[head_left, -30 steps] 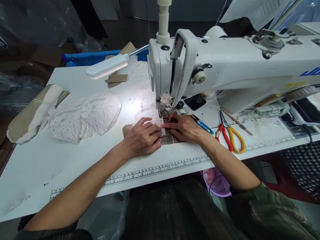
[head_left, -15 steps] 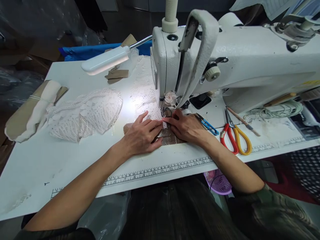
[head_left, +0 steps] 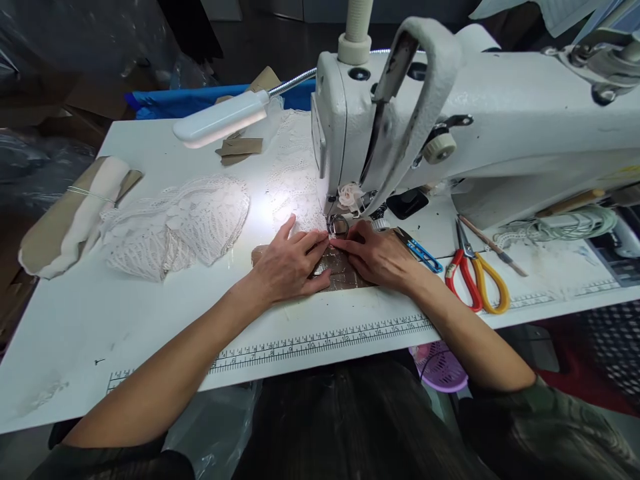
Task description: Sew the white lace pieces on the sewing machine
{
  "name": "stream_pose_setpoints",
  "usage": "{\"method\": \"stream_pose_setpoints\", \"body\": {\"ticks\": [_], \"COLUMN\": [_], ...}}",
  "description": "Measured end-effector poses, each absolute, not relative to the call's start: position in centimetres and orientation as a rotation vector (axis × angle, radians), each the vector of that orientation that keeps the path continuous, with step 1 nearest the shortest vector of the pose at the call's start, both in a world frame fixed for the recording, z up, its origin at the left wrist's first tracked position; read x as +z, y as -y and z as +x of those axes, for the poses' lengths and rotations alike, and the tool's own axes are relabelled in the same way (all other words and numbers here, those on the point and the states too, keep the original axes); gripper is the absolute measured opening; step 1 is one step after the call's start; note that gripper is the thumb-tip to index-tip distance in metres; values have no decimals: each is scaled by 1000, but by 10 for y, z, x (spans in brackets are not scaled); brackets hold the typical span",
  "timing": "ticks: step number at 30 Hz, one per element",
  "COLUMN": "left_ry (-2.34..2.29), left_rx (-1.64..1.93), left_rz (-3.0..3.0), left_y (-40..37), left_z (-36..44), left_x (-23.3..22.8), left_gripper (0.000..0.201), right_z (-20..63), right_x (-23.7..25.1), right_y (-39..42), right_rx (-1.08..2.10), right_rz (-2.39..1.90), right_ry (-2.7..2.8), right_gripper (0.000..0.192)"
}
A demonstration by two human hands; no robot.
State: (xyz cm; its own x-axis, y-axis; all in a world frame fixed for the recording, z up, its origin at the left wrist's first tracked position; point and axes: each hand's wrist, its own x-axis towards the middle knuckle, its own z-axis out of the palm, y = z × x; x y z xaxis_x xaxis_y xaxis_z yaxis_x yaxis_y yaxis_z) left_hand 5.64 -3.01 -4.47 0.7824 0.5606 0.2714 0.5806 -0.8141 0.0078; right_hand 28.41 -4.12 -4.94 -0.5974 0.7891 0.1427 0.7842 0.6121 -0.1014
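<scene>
White lace [head_left: 295,183] runs across the table and in under the sewing machine's presser foot [head_left: 338,227]. On the near side of the foot, my left hand [head_left: 287,267] lies flat with its fingers stretched over the lace edge and thumb spread. Opposite it, my right hand [head_left: 383,257] has its fingers curled, thumb and forefinger pinching the lace edge just before the foot. The fingertips of both hands nearly meet there. Beneath them is a shiny brown taped patch [head_left: 345,273] on the table. Fingers hide much of the lace at the needle.
Gathered lace [head_left: 175,227] and a tied fabric roll [head_left: 75,217] lie left. Blue thread snips [head_left: 420,250], red-and-yellow-handled scissors [head_left: 475,273] and a thin brown stick [head_left: 493,245] lie right. A lamp [head_left: 223,119] hangs over the table; a printed ruler [head_left: 320,343] follows the front edge.
The view has shifted slightly, so the scene sits farther right. Less of the narrow lace strip shows between my fingertips. Both hands stay at the presser foot.
</scene>
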Motion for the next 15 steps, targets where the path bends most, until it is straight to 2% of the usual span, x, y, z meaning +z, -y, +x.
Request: {"method": "stream_pose_setpoints", "body": {"ticks": [8,15], "left_ry": [993,1059], "left_rx": [-373,-325], "left_rz": [-2912,-2935], "left_y": [24,20], "left_z": [58,61], "left_x": [-45,-42], "left_gripper": [50,53], "right_z": [278,295], "right_x": [-43,-37], "right_y": [43,39], "right_rx": [-4,396], "right_rz": [-1420,-1330], "right_ry": [2682,2446], "right_gripper": [42,36]}}
